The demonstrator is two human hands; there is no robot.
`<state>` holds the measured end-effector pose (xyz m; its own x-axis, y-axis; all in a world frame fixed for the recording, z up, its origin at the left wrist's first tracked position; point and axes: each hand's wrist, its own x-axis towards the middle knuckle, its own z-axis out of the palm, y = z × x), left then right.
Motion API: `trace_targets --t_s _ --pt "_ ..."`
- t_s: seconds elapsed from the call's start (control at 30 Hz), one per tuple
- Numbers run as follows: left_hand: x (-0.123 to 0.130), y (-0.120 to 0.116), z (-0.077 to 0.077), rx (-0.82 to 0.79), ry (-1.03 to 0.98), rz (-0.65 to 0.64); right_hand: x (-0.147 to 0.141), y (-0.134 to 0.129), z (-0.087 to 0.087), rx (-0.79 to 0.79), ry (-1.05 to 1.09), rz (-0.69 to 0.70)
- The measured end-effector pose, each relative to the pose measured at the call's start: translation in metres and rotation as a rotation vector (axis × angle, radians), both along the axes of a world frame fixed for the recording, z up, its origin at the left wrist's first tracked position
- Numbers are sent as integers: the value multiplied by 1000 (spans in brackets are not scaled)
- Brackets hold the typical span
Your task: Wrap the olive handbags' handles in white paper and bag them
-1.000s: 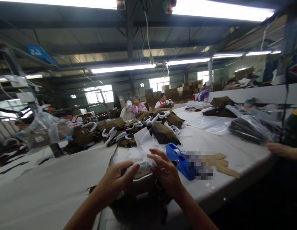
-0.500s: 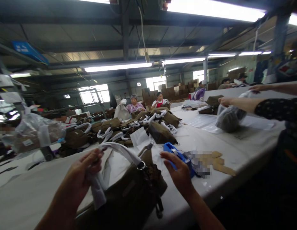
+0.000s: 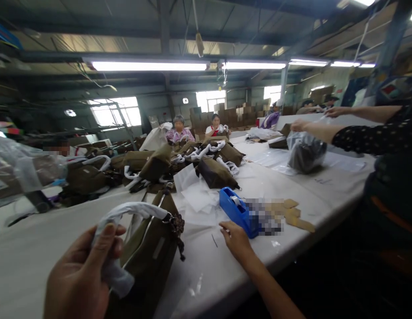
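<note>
My left hand (image 3: 84,266) is closed around the handle (image 3: 132,209) of an olive handbag (image 3: 152,252). White wrapping covers the handle, and its loose end hangs below my fingers. The bag leans on the table, with a dark tassel charm (image 3: 178,228) at the handle ring. My right hand (image 3: 238,241) hovers over the table just in front of a blue tape dispenser (image 3: 237,210), apart from the bag. Its fingers are loosely bent, with nothing visible in them. White sheets (image 3: 197,195) lie behind the bag.
More olive bags (image 3: 217,173) with white-wrapped handles are heaped across the table. Tan cut pieces (image 3: 297,216) lie beside the dispenser. At right, a co-worker's hands hold a clear plastic bag (image 3: 305,153) with a dark item inside. Other people sit beyond the heap.
My left hand has moved left and lower in view with the handbag, which is farther from my right hand. My right hand's fingertips are closer together and lower against the tape dispenser.
</note>
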<state>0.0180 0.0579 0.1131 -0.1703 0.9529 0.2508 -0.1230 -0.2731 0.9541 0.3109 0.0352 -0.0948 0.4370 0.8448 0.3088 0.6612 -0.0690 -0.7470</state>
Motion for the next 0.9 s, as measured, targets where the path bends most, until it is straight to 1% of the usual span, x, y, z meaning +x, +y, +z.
trace_targets --t_s 0.1,0.23,0.3,0.37,0.47,0.53,0.67,0.73,0.8,0.9 --pt "10 6 -11 -66 -36 -38 -2 27 5 -132 -92 -30" --pt "10 18 -26 -31 -4 -53 -11 61 11 -292 -167 -84" --pt "8 21 -31 -36 16 -49 -21 73 12 -321 -179 -64" --pt "6 23 -36 -46 0 -38 -35 80 10 -304 -182 -3" --pt "0 26 -42 -45 -37 -35 -51 82 7 -264 -184 73" --pt "-5 28 -47 -47 -34 -47 -52 79 8 -262 -189 55" --pt "-12 29 -52 -55 -13 -60 -26 69 16 -273 -244 -68" --pt "-12 27 -52 -48 -3 -64 -12 66 21 -284 -295 -90" --pt "-10 25 -50 -38 2 -70 -5 64 24 -303 -355 -54" --pt "-7 20 -48 2 24 -57 -7 65 23 -336 -449 61"
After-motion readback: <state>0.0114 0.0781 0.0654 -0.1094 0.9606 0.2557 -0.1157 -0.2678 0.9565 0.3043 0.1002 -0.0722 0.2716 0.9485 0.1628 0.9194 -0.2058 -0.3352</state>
